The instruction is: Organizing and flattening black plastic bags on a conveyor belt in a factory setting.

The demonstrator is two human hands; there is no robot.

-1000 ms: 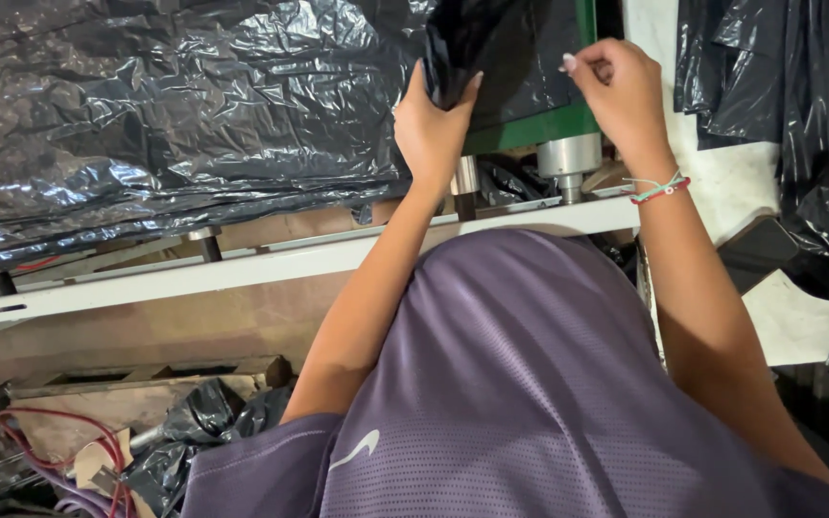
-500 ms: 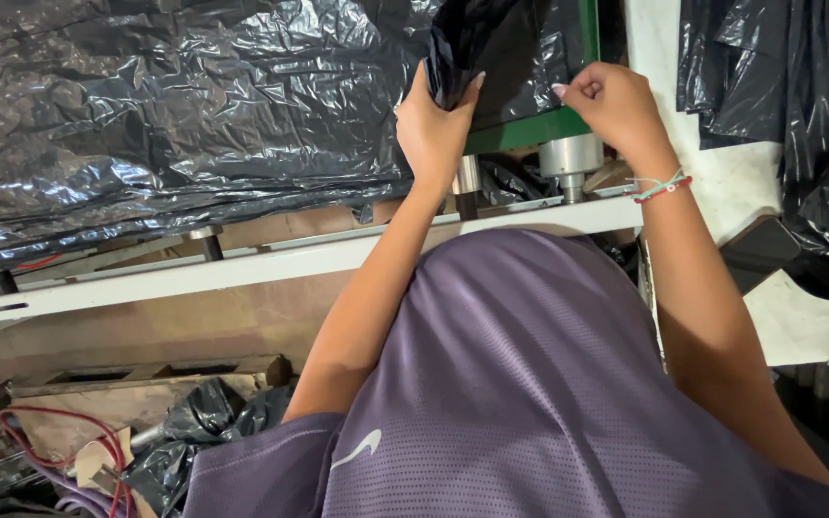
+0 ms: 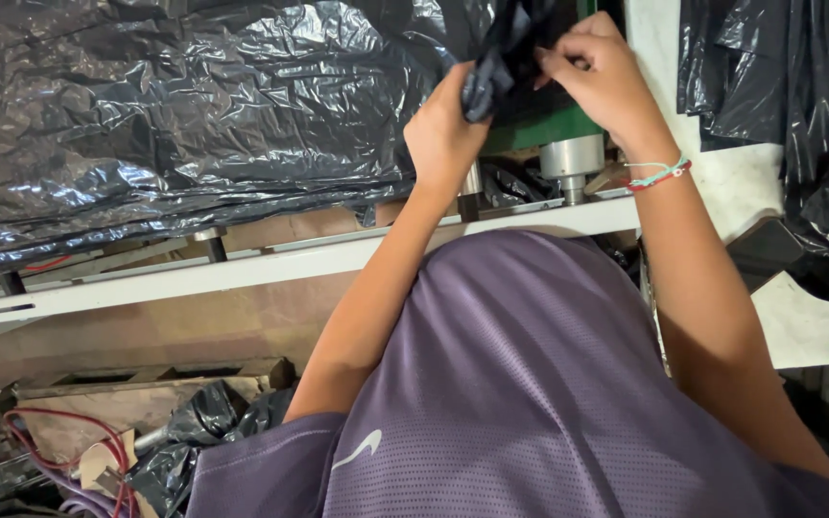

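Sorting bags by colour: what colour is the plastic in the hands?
Glossy black plastic, seen from the head view.

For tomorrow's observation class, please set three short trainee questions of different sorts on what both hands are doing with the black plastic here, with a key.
1. True or false: the left hand and the right hand both grip the same bunched black plastic sheet.
2. Multiple choice: the bracelet sits on which wrist? A) left B) right C) neither
3. Short answer: what colour is the machine part directly behind the hands?

Key
1. True: both hands pinch the gathered plastic.
2. B.
3. Green, with a metal cylinder below it.
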